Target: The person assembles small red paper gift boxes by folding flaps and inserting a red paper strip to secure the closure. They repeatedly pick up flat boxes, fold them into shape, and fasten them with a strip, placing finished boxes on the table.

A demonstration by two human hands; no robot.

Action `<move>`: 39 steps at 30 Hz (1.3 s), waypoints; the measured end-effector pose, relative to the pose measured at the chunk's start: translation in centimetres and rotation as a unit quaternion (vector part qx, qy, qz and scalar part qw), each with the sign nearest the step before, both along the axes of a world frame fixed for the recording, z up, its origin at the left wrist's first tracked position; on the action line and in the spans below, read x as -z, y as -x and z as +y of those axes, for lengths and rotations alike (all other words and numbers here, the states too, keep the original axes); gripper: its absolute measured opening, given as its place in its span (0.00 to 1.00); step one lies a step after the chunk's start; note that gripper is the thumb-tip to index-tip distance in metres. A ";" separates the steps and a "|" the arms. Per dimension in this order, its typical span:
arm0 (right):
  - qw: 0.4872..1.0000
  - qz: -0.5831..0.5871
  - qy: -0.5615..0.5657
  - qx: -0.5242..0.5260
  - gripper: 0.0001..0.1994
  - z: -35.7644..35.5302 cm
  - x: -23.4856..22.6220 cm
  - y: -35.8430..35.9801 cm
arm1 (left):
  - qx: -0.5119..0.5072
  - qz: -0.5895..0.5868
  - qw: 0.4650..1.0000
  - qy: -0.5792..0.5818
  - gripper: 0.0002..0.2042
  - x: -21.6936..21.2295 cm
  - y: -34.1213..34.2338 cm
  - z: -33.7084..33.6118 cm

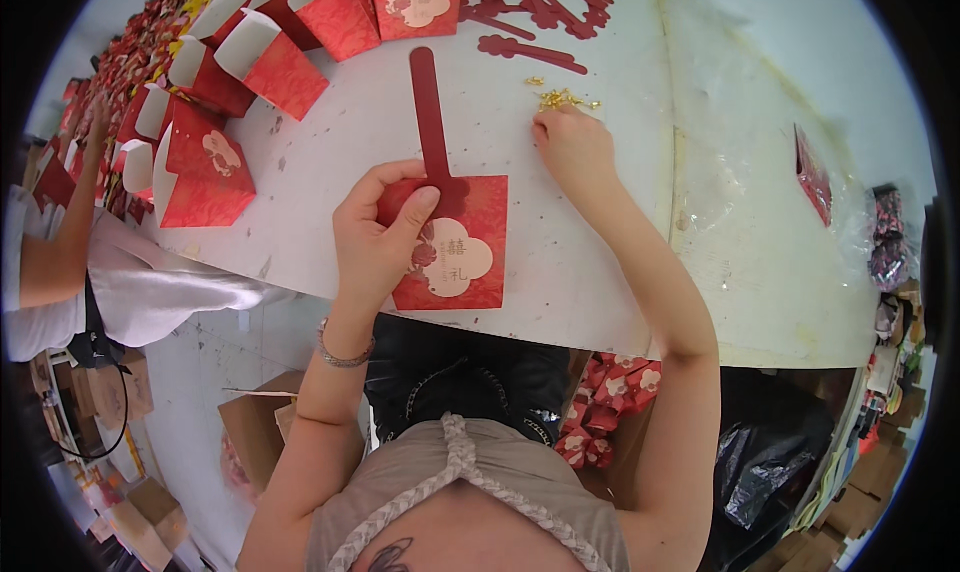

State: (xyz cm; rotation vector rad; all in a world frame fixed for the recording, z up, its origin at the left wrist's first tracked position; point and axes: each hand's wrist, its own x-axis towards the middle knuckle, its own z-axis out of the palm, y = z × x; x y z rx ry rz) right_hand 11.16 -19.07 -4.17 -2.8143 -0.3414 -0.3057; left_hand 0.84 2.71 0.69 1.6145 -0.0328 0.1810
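Over the white tabletop (575,247), our left hand (372,224) pinches red strap (428,107) and gift box (480,207), thumb uppermost; right hand (578,149) curls by gold fasteners (556,99), grip we cannot tell.

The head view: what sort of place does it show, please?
Probably a small packing workshop. Open red boxes stand grouped on the table, strips and gold pins lie in loose piles, and a carton sits on the floor.

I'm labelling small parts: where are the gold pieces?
The gold pieces lie by the right hand, below red strips, upper right of centre in the head view.
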 end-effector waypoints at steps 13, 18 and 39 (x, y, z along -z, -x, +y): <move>0.906 -0.093 -0.388 -0.143 0.09 2.5 -7.0 9.6 | 0.014 -0.070 0.997 0.040 0.04 0.5 1.3 0.1; 0.924 -0.260 -0.240 -0.143 0.10 6.3 -4.1 10.1 | -0.022 -0.004 1.000 -0.016 0.05 0.5 -0.7 -1.3; 0.925 0.110 -0.363 0.012 0.09 5.8 13.5 27.2 | 0.136 -0.070 0.980 0.130 0.05 0.6 -3.2 -1.7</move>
